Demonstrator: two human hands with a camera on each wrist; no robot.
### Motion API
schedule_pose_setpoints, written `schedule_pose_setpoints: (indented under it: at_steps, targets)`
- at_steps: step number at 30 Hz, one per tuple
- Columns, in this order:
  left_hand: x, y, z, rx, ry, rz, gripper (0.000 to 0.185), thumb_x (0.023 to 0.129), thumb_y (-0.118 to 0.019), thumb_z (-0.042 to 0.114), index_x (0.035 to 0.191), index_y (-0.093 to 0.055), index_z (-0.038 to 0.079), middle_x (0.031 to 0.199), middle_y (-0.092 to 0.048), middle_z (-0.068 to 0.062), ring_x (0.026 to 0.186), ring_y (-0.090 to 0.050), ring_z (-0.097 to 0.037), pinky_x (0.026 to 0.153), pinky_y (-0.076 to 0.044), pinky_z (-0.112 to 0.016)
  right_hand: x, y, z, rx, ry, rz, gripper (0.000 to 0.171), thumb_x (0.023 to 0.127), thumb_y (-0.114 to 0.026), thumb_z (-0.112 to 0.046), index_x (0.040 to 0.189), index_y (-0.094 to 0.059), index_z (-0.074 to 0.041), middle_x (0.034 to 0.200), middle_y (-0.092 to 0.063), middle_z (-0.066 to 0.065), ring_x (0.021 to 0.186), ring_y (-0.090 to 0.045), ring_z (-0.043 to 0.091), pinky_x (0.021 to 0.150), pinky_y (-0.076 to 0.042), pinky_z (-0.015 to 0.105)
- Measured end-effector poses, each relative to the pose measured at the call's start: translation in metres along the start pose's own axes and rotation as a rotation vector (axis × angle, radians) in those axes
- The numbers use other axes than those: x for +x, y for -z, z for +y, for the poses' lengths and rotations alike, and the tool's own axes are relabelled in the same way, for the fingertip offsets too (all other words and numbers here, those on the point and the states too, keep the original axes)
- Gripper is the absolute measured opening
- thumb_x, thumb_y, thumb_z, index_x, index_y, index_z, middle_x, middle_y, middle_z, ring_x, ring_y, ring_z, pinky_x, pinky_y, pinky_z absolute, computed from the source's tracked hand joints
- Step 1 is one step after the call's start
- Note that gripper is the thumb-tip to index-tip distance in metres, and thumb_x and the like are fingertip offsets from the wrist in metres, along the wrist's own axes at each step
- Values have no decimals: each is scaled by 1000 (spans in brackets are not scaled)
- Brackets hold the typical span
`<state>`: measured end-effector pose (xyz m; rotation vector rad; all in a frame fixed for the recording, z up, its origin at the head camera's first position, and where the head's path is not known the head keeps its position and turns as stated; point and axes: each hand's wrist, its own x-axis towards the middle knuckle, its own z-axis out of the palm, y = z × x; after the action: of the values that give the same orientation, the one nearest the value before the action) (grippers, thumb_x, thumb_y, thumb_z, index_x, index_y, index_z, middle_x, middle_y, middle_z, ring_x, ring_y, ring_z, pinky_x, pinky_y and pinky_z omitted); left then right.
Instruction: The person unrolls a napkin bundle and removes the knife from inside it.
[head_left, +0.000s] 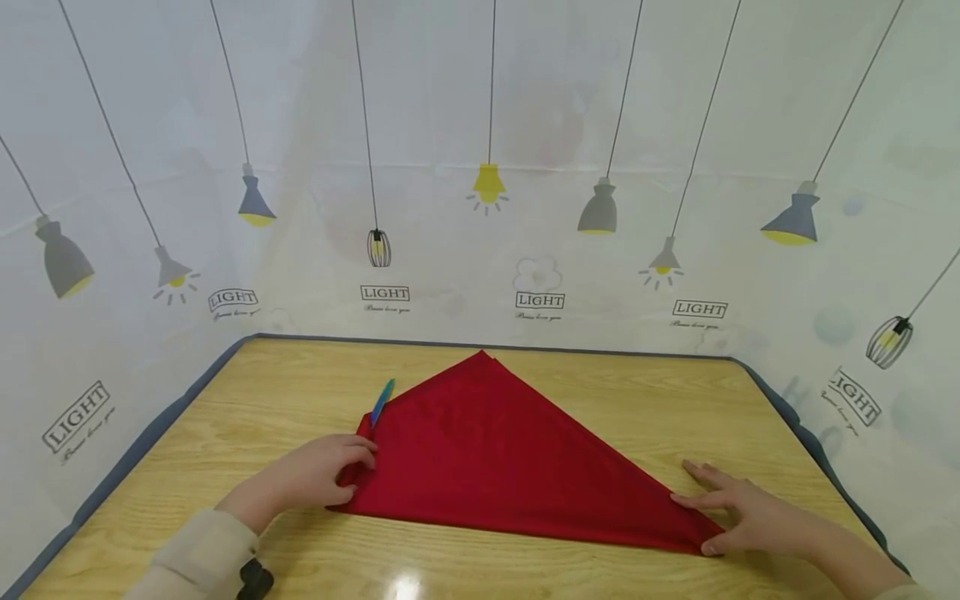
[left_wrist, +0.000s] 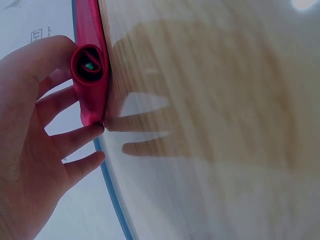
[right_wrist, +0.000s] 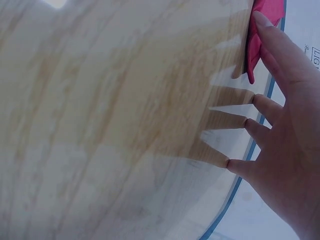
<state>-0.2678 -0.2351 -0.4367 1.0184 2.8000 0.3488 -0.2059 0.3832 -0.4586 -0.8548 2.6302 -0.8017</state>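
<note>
A red cloth napkin [head_left: 487, 458], folded to a triangle, lies on the table with its peak at the far edge. Its left corner is rolled, and a slim shiny blue-green piece of cutlery [head_left: 382, 403] sticks out of the roll's far end; its kind cannot be told. My left hand [head_left: 322, 471] holds this roll, thumb near the front edge and fingers over it. In the left wrist view the rolled end [left_wrist: 90, 65] shows a bit of green inside. The thumb and index finger of my right hand [head_left: 757, 512] pinch the napkin's right corner [right_wrist: 254, 50], other fingers spread.
The wood-grain table [head_left: 225, 433] has a dark blue edge [head_left: 375, 340] along its back and sides. White curtains [head_left: 435, 108] printed with lamps surround it on three sides. A small black object [head_left: 255, 578] sits at my left wrist.
</note>
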Motion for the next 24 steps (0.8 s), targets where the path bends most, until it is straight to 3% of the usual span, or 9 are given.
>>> schedule_pose_setpoints:
  at_steps: [3, 8, 12, 14, 18, 19, 21, 22, 24]
  targets:
    - [-2, -1, -1, 9, -1, 9, 28, 79, -67, 9, 106, -68, 15, 128, -57, -7, 119, -53, -29, 95, -47, -45, 0, 0, 0, -10, 1, 0, 57, 84, -75, -34, 137, -59, -20, 157, -16, -7, 138, -13, 50, 87, -24, 81]
    - [-4, -1, -5, 20, -11, 26, 32, 76, -62, 3, 104, -68, 16, 126, -58, -7, 117, -55, -29, 93, -48, -44, 0, -1, 0, -6, 0, 1, 58, 84, -76, -34, 137, -58, -20, 156, -15, -11, 140, -13, 45, 87, -25, 80]
    - [-7, -1, -10, 30, -11, 34, 31, 77, -61, 2, 104, -68, 15, 124, -59, -8, 116, -55, -30, 93, -48, -46, 0, -1, 1, -2, 10, 1, 58, 84, -75, -35, 138, -58, -21, 157, -15, -10, 145, -7, 25, 87, -25, 81]
    - [-9, 0, -13, 32, -7, 37, 29, 79, -62, 4, 105, -68, 15, 124, -59, -8, 116, -55, -30, 93, -48, -47, -1, -1, 2, -5, 12, 3, 58, 84, -75, -37, 138, -58, -22, 158, -17, -6, 142, -3, 7, 87, -25, 80]
    - [-11, 0, -17, 42, -4, 34, 21, 83, -70, 16, 104, -67, 16, 123, -59, -8, 115, -56, -30, 93, -48, -47, 0, 0, 2, -2, -2, 3, 58, 84, -75, -39, 137, -58, -24, 159, -22, 9, 143, -5, 10, 87, -25, 81]
    - [-11, 0, -18, 44, -4, 33, 22, 83, -72, 19, 104, -67, 16, 123, -59, -7, 115, -56, -30, 93, -48, -47, -1, 0, 2, -3, -3, 5, 58, 84, -75, -39, 137, -59, -24, 158, -23, 10, 141, -3, 3, 87, -25, 81]
    - [-12, 1, -18, 48, -4, 27, 25, 82, -76, 23, 104, -67, 16, 123, -59, -7, 114, -56, -30, 93, -48, -47, -1, 0, 1, -4, 6, 8, 58, 84, -75, -37, 137, -59, -23, 159, -21, 6, 144, -6, 18, 87, -25, 81]
    - [-12, 1, -19, 48, -3, 25, 26, 82, -76, 23, 105, -67, 16, 123, -59, -7, 114, -56, -30, 93, -48, -47, -1, 0, 2, -8, 10, 11, 57, 84, -75, -37, 137, -59, -23, 159, -20, 2, 142, -4, 9, 86, -25, 81]
    - [-13, 2, -19, 39, 0, 20, 26, 81, -76, 20, 105, -67, 16, 123, -59, -8, 115, -56, -31, 93, -48, -48, -1, 0, 2, -13, 14, 13, 57, 84, -75, -36, 137, -59, -22, 159, -20, 0, 143, -4, 12, 86, -25, 81]
